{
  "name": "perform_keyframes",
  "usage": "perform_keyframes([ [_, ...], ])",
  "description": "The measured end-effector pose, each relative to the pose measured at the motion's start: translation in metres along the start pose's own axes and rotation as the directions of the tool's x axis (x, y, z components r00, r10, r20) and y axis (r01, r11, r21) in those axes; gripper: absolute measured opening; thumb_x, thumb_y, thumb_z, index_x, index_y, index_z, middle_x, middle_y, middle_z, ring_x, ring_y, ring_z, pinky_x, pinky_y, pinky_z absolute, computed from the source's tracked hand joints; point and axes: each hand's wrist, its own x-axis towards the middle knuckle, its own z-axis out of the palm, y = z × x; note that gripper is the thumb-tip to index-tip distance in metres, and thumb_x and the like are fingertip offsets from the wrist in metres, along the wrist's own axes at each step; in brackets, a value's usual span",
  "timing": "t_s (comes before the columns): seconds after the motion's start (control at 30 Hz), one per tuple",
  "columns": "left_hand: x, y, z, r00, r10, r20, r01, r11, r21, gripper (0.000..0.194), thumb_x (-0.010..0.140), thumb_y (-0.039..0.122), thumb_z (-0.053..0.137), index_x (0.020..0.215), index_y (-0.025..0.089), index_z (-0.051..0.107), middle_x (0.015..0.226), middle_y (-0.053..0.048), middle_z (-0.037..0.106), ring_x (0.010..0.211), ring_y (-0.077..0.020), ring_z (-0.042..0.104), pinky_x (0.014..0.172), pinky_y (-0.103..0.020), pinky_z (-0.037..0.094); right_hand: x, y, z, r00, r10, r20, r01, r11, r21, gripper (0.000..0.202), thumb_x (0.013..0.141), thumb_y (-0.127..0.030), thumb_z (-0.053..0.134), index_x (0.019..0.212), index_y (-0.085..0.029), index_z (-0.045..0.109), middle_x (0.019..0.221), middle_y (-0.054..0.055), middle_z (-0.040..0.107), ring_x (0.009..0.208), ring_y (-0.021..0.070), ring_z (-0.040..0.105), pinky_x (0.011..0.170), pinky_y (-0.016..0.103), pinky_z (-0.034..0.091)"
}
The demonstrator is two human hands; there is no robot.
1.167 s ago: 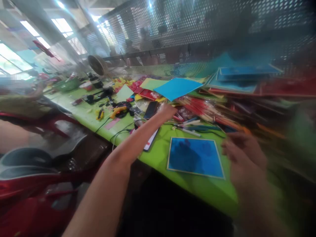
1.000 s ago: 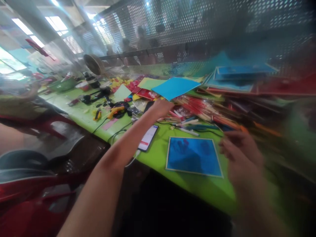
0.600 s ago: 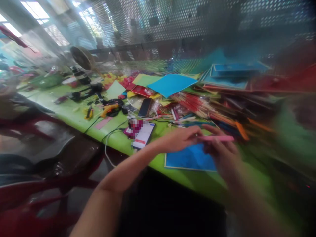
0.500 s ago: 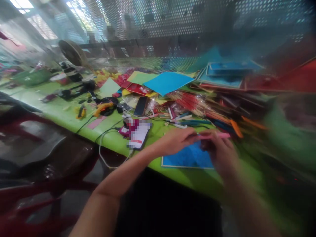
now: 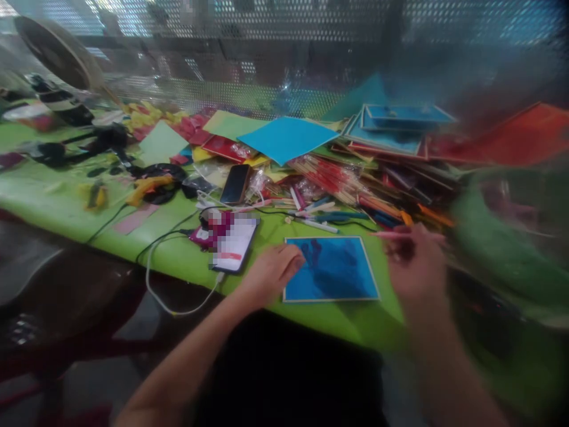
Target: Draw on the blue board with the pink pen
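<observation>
While the right hand (image 5: 418, 258) grips a pink pen (image 5: 390, 235) just off the card's right edge, the left hand (image 5: 271, 270) sits at the left edge of the blue card (image 5: 340, 267), its fingers curled; I cannot tell whether they pinch anything or press on the card. That card lies flat near the front of the green desk (image 5: 271, 231), between the two hands, pale-bordered and darkly shadowed. To its left is a lit phone (image 5: 235, 243) with a white cable (image 5: 151, 290) looping over the near edge. Beyond it lie loose pens (image 5: 322, 226), a dark phone (image 5: 235, 184) and red sticks (image 5: 329, 178). Farther back, a bright blue sheet (image 5: 288, 137) tops the clutter, with stacked cards (image 5: 386, 141) to its right.
</observation>
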Motion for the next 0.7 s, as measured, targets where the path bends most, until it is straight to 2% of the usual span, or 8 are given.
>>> perform_keyframes([
  [0.1, -0.012, -0.009, -0.003, 0.999, 0.027, -0.028, -0.029, 0.996, -0.079, 0.031, 0.105, 0.038, 0.042, 0.085, 0.027, 0.062, 0.09, -0.006, 0.073, 0.091, -0.0258, 0.065, 0.088, -0.041, 0.048, -0.005, 0.009, 0.005, 0.993, 0.114, -0.03, -0.108, 0.981, 0.161, 0.028, 0.079, -0.043, 0.081, 0.079, -0.02, 0.066, 0.076, -0.002, 0.065, 0.055, 0.009, 0.053, 0.052, 0.025, 0.045],
  [0.2, -0.022, -0.019, -0.001, 1.0, 0.03, -0.01, -0.031, 0.99, -0.14, 0.029, 0.105, 0.036, 0.043, 0.089, 0.028, 0.065, 0.105, -0.005, 0.079, 0.103, -0.0256, 0.068, 0.098, -0.044, 0.047, -0.007, 0.01, 0.005, 0.987, 0.15, 0.059, -0.158, 0.97, 0.183, 0.021, 0.078, -0.038, 0.082, 0.082, -0.02, 0.073, 0.074, -0.002, 0.067, 0.055, 0.0086, 0.054, 0.053, 0.023, 0.047],
  [0.3, -0.03, -0.029, 0.002, 0.997, 0.059, 0.054, -0.051, 0.987, -0.149, 0.029, 0.107, 0.035, 0.043, 0.096, 0.026, 0.068, 0.117, -0.004, 0.079, 0.115, -0.0255, 0.067, 0.106, -0.046, 0.044, -0.006, 0.01, 0.003, 0.973, 0.166, 0.163, -0.185, 0.977, 0.111, 0.015, 0.081, -0.036, 0.079, 0.085, -0.021, 0.077, 0.071, 0.0, 0.07, 0.058, 0.0108, 0.06, 0.053, 0.023, 0.048],
  [0.4, -0.035, -0.036, 0.005, 0.99, 0.097, 0.106, -0.083, 0.989, -0.124, 0.029, 0.108, 0.033, 0.043, 0.107, 0.024, 0.07, 0.121, -0.004, 0.079, 0.124, -0.0257, 0.064, 0.109, -0.047, 0.041, -0.007, 0.013, 0.006, 0.963, 0.183, 0.195, -0.193, 0.981, 0.029, 0.01, 0.076, -0.031, 0.082, 0.08, -0.022, 0.077, 0.07, 0.001, 0.072, 0.061, 0.0126, 0.064, 0.051, 0.022, 0.045],
  [0.5, -0.036, -0.039, 0.005, 0.988, 0.106, 0.114, -0.093, 0.989, -0.116, 0.028, 0.109, 0.032, 0.043, 0.111, 0.024, 0.07, 0.123, -0.004, 0.079, 0.126, -0.0251, 0.064, 0.108, -0.047, 0.04, -0.011, 0.019, 0.014, 0.958, 0.19, 0.216, -0.177, 0.981, -0.078, 0.011, 0.074, -0.028, 0.084, 0.077, -0.022, 0.076, 0.069, 0.002, 0.073, 0.062, 0.014, 0.066, 0.051, 0.023, 0.046],
  [0.7, -0.036, -0.04, 0.004, 0.986, 0.132, 0.102, -0.116, 0.982, -0.152, 0.025, 0.11, 0.031, 0.045, 0.111, 0.024, 0.069, 0.123, -0.001, 0.079, 0.125, -0.0228, 0.064, 0.106, -0.045, 0.039, -0.019, 0.028, 0.023, 0.913, 0.251, 0.322, -0.128, 0.925, -0.359, 0.016, 0.081, -0.035, 0.084, 0.083, -0.024, 0.072, 0.074, 0.001, 0.077, 0.061, 0.0147, 0.066, 0.056, 0.027, 0.051],
])
